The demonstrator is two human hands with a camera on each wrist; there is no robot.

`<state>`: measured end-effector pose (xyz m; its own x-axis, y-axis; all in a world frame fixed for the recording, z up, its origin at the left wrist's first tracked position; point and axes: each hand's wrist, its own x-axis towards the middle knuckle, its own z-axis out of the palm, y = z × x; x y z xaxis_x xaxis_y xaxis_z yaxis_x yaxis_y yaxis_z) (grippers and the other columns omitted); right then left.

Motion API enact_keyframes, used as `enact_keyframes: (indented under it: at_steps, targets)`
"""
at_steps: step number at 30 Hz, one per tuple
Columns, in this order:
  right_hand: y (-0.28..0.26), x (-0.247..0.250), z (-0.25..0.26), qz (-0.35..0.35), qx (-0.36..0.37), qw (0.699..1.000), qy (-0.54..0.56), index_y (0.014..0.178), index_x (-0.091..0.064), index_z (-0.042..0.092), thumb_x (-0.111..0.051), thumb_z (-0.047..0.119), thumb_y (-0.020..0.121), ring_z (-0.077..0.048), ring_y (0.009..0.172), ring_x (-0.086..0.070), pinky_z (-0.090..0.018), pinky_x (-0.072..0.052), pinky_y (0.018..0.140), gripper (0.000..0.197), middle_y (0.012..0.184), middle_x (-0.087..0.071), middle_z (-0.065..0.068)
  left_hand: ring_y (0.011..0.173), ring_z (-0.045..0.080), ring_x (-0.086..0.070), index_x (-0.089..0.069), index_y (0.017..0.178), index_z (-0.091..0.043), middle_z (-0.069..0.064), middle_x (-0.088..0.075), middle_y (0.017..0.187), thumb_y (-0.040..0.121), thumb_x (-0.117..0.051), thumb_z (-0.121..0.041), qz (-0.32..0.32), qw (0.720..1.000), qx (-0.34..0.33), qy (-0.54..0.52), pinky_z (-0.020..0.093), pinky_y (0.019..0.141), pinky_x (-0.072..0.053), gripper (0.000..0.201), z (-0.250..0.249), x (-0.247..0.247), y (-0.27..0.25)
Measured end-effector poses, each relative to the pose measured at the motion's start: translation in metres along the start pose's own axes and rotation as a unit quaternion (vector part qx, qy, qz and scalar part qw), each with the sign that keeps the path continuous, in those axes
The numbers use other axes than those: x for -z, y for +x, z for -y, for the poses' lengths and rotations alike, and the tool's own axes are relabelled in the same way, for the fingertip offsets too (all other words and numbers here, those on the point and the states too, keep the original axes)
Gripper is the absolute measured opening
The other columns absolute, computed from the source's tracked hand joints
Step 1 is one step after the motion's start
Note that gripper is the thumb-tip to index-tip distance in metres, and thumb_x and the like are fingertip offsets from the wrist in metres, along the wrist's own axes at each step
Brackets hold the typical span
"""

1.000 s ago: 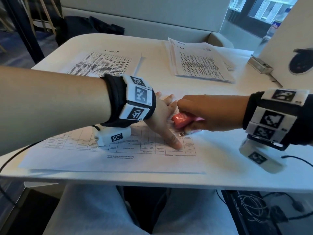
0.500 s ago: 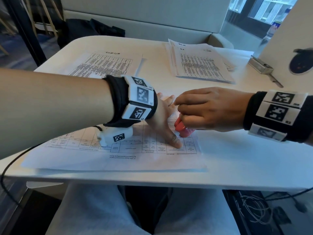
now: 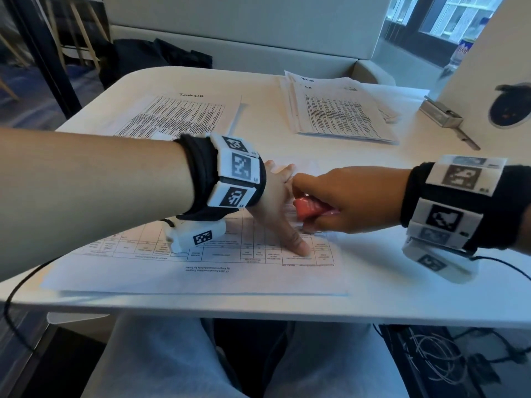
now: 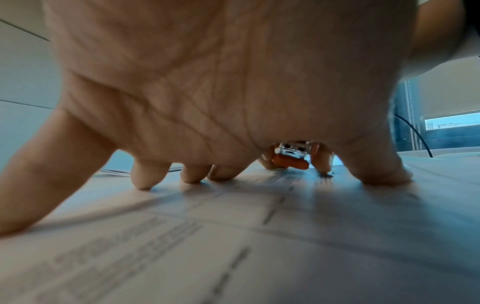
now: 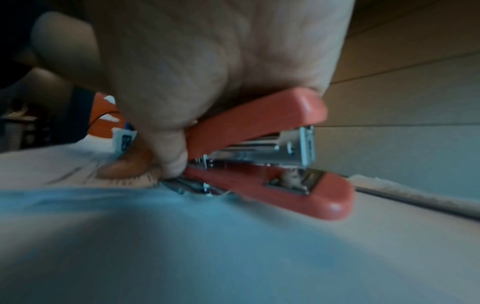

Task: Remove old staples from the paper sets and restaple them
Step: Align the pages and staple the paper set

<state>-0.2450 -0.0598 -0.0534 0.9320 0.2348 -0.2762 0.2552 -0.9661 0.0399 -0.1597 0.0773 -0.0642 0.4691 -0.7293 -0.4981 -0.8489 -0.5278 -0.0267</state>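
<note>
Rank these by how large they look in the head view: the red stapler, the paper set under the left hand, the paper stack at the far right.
1. Paper set under the left hand, though it lies nearest the camera.
2. Far paper stack.
3. Red stapler, partly hidden by the right hand.

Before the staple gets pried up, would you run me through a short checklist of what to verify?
1. Left hand presses the paper set flat: ok.
2. Right hand grips the red stapler firmly: ok.
3. Stapler's rear metal tip sits at the sheet's corner: ok.
4. Tip is under the staple: cannot tell, blurred.
5. Left fingers clear of the tip: ok, though close.
</note>
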Motion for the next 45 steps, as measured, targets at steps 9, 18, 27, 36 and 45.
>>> enact_keyframes:
  at_steps: [9,18,27,36,45]
  targets:
    - [0.007,0.010,0.001,0.104,-0.139,0.971,0.165,0.090,-0.040,0.042,-0.065,0.049,0.085,-0.006,0.062,-0.060,-0.023,-0.045,0.055,0.026,0.077,-0.062,0.009,0.145,0.028,0.017,0.015,0.150,-0.030,-0.001,0.027,0.156,0.051,-0.051,-0.090,-0.001,1.000,0.019,0.013,0.047,0.116,-0.004,0.133,-0.002,0.002,-0.002]
    - [0.009,0.017,-0.001,0.127,-0.172,0.935,0.283,0.095,-0.051,0.032,-0.067,0.042,0.086,-0.018,0.053,-0.060,-0.027,-0.051,0.051,0.021,0.074,-0.066,-0.006,0.144,0.030,0.019,0.019,0.149,-0.023,-0.002,0.029,0.155,0.054,-0.049,-0.091,0.003,1.000,0.014,0.014,0.051,0.115,-0.003,0.135,0.000,0.000,0.000]
    - [0.003,0.016,0.001,0.098,-0.183,0.961,0.184,0.095,-0.053,0.026,-0.060,0.071,0.073,-0.014,0.053,-0.066,-0.028,-0.055,0.058,0.051,0.074,-0.071,-0.001,0.146,0.026,0.016,0.018,0.149,-0.023,-0.001,0.026,0.156,0.050,-0.062,-0.085,0.017,1.000,0.011,0.023,0.045,0.117,-0.001,0.141,0.002,0.011,-0.001]
    - [-0.007,0.010,0.002,0.023,-0.188,0.981,0.034,0.103,-0.050,0.026,-0.053,0.076,0.074,-0.004,0.068,-0.050,-0.027,-0.038,0.057,0.058,0.081,-0.054,0.011,0.146,0.027,0.012,0.020,0.149,-0.021,-0.002,0.024,0.157,0.052,-0.062,-0.083,0.009,1.000,0.011,0.023,0.043,0.117,-0.002,0.141,0.000,0.010,0.000]
    - [-0.010,0.016,-0.002,-0.025,-0.169,0.985,-0.027,0.106,-0.052,0.035,-0.059,0.077,0.069,-0.016,0.086,-0.050,-0.035,-0.046,0.078,0.057,0.090,-0.053,0.013,0.146,0.025,0.015,0.021,0.148,-0.025,-0.005,0.026,0.156,0.055,-0.059,-0.084,0.011,1.000,0.018,0.018,0.044,0.117,-0.002,0.136,-0.001,0.008,-0.001]
